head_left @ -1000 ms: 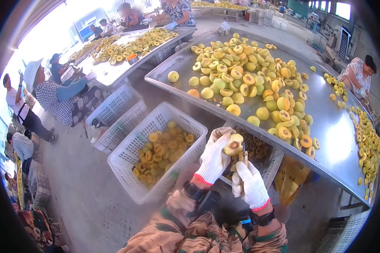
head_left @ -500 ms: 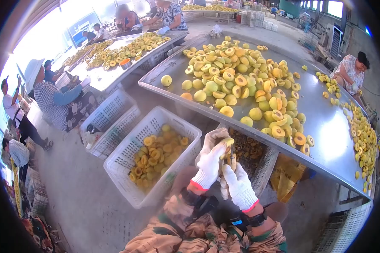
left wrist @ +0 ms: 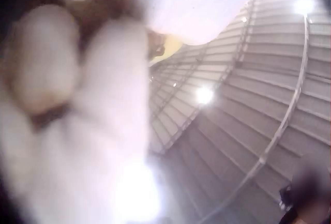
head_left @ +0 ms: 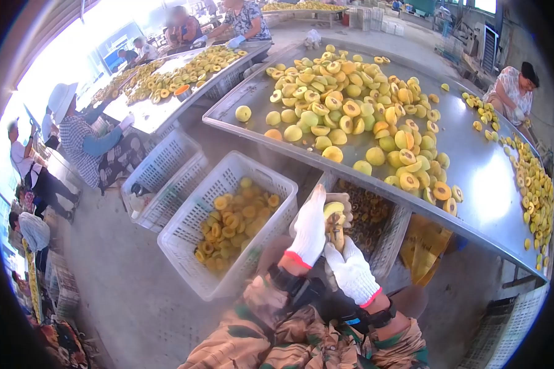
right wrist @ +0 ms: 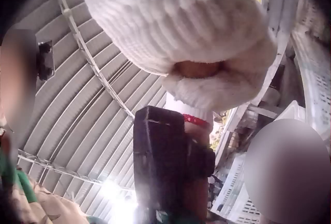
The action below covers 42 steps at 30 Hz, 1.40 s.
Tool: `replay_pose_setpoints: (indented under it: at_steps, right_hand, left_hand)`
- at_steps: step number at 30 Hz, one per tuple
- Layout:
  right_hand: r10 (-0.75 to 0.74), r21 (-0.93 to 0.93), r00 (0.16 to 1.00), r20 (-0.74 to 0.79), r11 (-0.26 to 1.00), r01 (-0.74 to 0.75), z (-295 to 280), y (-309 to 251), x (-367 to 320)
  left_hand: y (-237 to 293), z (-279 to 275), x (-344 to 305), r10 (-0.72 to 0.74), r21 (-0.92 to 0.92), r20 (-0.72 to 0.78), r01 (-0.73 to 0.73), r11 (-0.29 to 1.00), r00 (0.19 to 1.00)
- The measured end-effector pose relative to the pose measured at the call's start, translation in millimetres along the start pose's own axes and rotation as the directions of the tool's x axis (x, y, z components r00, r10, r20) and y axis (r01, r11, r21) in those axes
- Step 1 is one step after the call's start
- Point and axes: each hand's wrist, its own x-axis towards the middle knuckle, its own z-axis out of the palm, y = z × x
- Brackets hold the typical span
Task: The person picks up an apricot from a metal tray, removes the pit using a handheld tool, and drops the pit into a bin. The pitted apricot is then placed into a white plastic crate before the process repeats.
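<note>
In the head view my gloved left hand (head_left: 312, 226) holds a yellow-green stone-fruit half (head_left: 333, 211), with its fingers wrapped behind the fruit. Just below, my gloved right hand (head_left: 353, 270) grips a small tool with a tan handle (head_left: 337, 236). Its upper end meets the fruit, and the tip is hidden there. Blurred, curled glove fingers (left wrist: 111, 79) fill much of the left wrist view. The right wrist view shows the back and folded fingers of the right glove (right wrist: 191, 33).
A metal table (head_left: 492, 215) heaped with fruit halves (head_left: 351, 111) stands ahead. Left of my hands is a white crate (head_left: 181, 261) of fruit halves; another crate (head_left: 393, 243) with dark brown scraps sits under the table edge. A seated person (head_left: 95, 138) works at the left.
The fruit half has turned in my left hand, so its cut face, earlier toward the camera, now shows less. My left hand has rotated edge-on; the right hand keeps holding the tool against the fruit.
</note>
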Motion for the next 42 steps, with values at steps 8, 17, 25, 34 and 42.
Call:
replay_pose_setpoints:
  at_steps: [8, 17, 25, 34, 42]
  right_hand:
    - [0.070, 0.496, 0.953, 0.296, 0.841, -0.215, -14, -1, -8]
    - [0.064, 0.550, 0.864, 0.499, 0.747, -0.373, -30, 7, -7]
    - [-0.138, 0.695, 0.762, 0.633, 0.535, -0.481, -38, 26, 0]
    - [0.200, 0.743, 0.913, 0.355, 0.532, -0.406, -86, 100, 33]
    - [0.192, 0.652, 0.929, 0.317, 0.667, -0.361, -62, 73, 51]
  left_hand:
    - [10, 9, 7, -0.073, 0.224, -0.038, 0.079, 0.971, 0.997]
    - [4, 16, 0, -0.120, 0.275, -0.009, 0.118, 0.954, 0.993]
    - [-17, -1, 32, -0.442, 0.089, 0.191, 0.433, 0.897, 0.876]
    - [70, -123, 25, 0.417, 0.914, -0.355, 0.218, 0.342, 0.837]
    - [72, 3, 132, 0.414, 0.901, 0.307, -0.121, -0.417, 0.857]
